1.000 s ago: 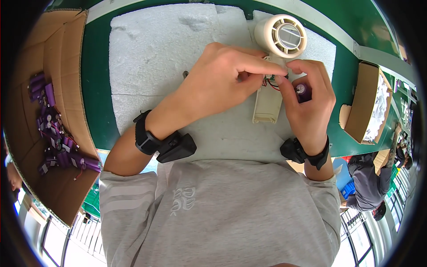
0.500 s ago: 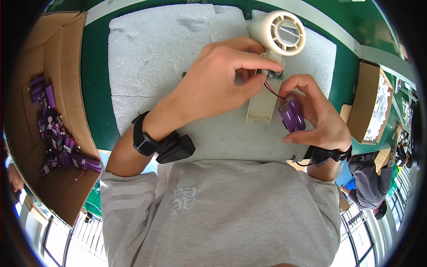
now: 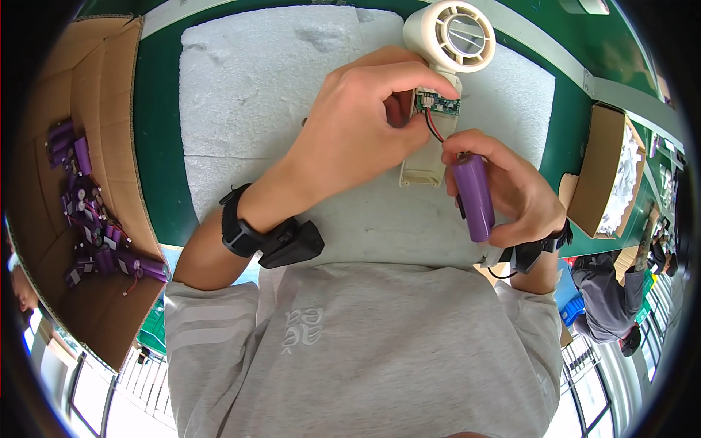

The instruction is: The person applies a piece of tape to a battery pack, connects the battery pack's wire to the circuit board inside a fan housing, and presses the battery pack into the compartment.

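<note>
Left hand [image 3: 358, 120] clamped on cream fan handle [image 3: 423, 162], circuit board [image 3: 443, 106] by its forefinger; right hand [image 3: 522, 191], apart, grips purple battery [image 3: 474, 198]. Red and black wires [image 3: 432, 125] run between hands, board toward battery.

The right hand [image 3: 524, 191] has drawn back from the cream fan [image 3: 444, 77], turning the purple battery pack [image 3: 475, 198] side-on. The fan has shifted farther from the person, its circuit board [image 3: 442, 104] now more exposed.
</note>
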The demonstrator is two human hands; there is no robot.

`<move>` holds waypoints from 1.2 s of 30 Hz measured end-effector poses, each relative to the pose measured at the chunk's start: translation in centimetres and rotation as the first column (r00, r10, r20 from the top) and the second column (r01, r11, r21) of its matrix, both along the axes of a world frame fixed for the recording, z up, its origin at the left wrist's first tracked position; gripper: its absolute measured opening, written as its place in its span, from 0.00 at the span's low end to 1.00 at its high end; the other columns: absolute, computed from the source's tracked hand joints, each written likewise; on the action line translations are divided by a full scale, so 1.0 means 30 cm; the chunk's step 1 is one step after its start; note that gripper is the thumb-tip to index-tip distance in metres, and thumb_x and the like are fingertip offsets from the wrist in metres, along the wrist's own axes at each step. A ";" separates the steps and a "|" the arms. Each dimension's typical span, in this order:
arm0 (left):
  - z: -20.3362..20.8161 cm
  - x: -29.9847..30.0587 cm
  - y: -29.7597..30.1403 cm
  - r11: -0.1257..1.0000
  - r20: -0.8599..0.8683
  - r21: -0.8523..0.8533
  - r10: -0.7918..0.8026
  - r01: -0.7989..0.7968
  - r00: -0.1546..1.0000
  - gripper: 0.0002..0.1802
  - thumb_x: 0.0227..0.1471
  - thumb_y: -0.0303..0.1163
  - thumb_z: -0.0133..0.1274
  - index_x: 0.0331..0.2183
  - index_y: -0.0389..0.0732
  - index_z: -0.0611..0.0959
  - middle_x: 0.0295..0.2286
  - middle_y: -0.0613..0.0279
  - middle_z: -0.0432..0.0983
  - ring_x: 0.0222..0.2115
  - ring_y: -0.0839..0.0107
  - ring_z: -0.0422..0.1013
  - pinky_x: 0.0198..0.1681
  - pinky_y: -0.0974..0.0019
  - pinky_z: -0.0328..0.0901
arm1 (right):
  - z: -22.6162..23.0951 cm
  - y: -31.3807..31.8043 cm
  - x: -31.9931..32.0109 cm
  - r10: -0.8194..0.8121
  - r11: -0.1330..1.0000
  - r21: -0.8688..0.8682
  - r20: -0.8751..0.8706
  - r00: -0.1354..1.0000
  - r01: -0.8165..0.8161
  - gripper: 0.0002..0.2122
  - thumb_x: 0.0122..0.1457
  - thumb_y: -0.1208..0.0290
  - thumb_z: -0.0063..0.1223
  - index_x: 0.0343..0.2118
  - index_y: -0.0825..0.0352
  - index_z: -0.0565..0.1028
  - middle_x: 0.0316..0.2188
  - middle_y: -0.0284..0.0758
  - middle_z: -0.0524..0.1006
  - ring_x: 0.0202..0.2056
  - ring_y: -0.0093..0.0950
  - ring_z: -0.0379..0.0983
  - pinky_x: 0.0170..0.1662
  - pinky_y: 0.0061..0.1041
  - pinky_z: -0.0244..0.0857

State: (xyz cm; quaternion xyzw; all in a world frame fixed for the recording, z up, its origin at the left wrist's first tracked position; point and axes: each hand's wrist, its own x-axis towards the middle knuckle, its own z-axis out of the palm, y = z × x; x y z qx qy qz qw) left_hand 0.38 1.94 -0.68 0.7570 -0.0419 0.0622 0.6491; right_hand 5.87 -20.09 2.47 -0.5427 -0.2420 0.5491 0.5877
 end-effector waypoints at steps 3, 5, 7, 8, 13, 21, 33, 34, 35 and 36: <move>0.008 -0.009 0.000 1.000 -0.038 0.020 0.002 -0.001 0.999 0.17 0.39 0.16 0.53 0.35 0.42 0.82 0.31 0.64 0.75 0.23 0.76 0.71 0.26 0.74 0.66 | 0.014 -0.012 0.015 -0.071 0.994 0.067 -0.223 0.972 0.087 0.45 0.30 0.82 0.63 0.58 0.72 0.56 0.49 0.41 0.66 0.46 0.32 0.68 0.50 0.30 0.63; 0.016 -0.014 0.004 0.997 -0.116 0.062 -0.031 0.039 0.993 0.20 0.40 0.13 0.50 0.37 0.40 0.82 0.36 0.64 0.74 0.28 0.80 0.70 0.28 0.78 0.66 | 0.030 -0.005 0.021 -0.112 0.993 0.018 -0.235 0.966 0.120 0.45 0.29 0.82 0.63 0.58 0.73 0.56 0.48 0.42 0.67 0.44 0.32 0.70 0.49 0.30 0.64; 0.016 -0.011 0.007 0.997 -0.096 0.073 -0.033 0.040 0.995 0.20 0.40 0.13 0.52 0.37 0.41 0.82 0.37 0.63 0.75 0.28 0.79 0.71 0.28 0.78 0.67 | 0.045 -0.001 0.026 -0.203 0.979 -0.083 -0.249 0.947 0.188 0.46 0.29 0.80 0.65 0.58 0.74 0.56 0.46 0.43 0.70 0.41 0.32 0.72 0.47 0.30 0.67; 0.017 -0.009 0.010 0.996 -0.077 0.084 -0.032 0.039 0.997 0.19 0.40 0.14 0.53 0.37 0.41 0.83 0.38 0.62 0.75 0.28 0.79 0.72 0.28 0.77 0.67 | 0.048 -0.001 0.031 -0.206 0.978 -0.083 -0.249 0.947 0.191 0.46 0.29 0.80 0.65 0.58 0.74 0.56 0.46 0.43 0.70 0.41 0.32 0.72 0.47 0.30 0.67; 0.014 0.006 0.047 0.968 0.054 0.234 -0.103 0.088 0.993 0.19 0.37 0.17 0.61 0.36 0.44 0.85 0.40 0.58 0.77 0.28 0.74 0.75 0.30 0.75 0.70 | 0.051 -0.011 0.048 -0.192 0.981 -0.071 -0.329 0.925 0.178 0.43 0.30 0.77 0.68 0.56 0.76 0.60 0.47 0.45 0.70 0.44 0.33 0.72 0.49 0.30 0.67; 0.008 0.020 0.045 0.941 0.236 0.340 -0.084 -0.001 0.968 0.16 0.34 0.26 0.64 0.33 0.44 0.85 0.30 0.58 0.78 0.25 0.63 0.75 0.28 0.66 0.70 | 0.047 -0.033 0.060 -0.245 0.966 0.049 -0.145 0.959 0.254 0.42 0.30 0.74 0.69 0.54 0.78 0.62 0.48 0.45 0.69 0.47 0.32 0.69 0.50 0.27 0.63; 0.032 0.023 0.061 0.883 0.202 0.464 -0.190 0.077 0.961 0.16 0.39 0.24 0.62 0.36 0.43 0.85 0.36 0.53 0.79 0.26 0.64 0.77 0.26 0.70 0.71 | 0.032 0.069 -0.082 -0.139 0.962 -0.077 0.685 0.715 0.262 0.35 0.29 0.76 0.71 0.47 0.71 0.70 0.47 0.39 0.70 0.35 0.26 0.70 0.36 0.22 0.66; 0.031 0.023 0.063 0.883 0.201 0.464 -0.189 0.076 0.961 0.16 0.39 0.24 0.62 0.36 0.43 0.85 0.36 0.53 0.79 0.26 0.64 0.77 0.26 0.70 0.71 | 0.026 0.073 -0.091 -0.114 0.963 -0.077 0.750 0.651 0.258 0.33 0.29 0.78 0.70 0.46 0.70 0.70 0.47 0.39 0.71 0.35 0.26 0.71 0.36 0.22 0.66; 0.028 0.023 0.067 0.869 0.219 0.490 -0.201 0.071 0.955 0.16 0.39 0.24 0.62 0.36 0.44 0.85 0.36 0.52 0.78 0.26 0.64 0.77 0.26 0.70 0.71 | 0.019 0.078 -0.097 -0.089 0.964 -0.077 0.809 0.582 0.254 0.32 0.30 0.80 0.69 0.45 0.68 0.71 0.47 0.38 0.71 0.36 0.26 0.71 0.37 0.22 0.67; 0.029 0.025 0.071 0.855 0.238 0.515 -0.217 0.066 0.947 0.16 0.39 0.24 0.62 0.36 0.44 0.85 0.37 0.52 0.78 0.26 0.63 0.77 0.26 0.69 0.71 | 0.017 0.082 -0.101 -0.089 0.964 -0.077 0.809 0.581 0.254 0.32 0.30 0.80 0.69 0.45 0.68 0.71 0.47 0.38 0.71 0.36 0.26 0.71 0.37 0.22 0.67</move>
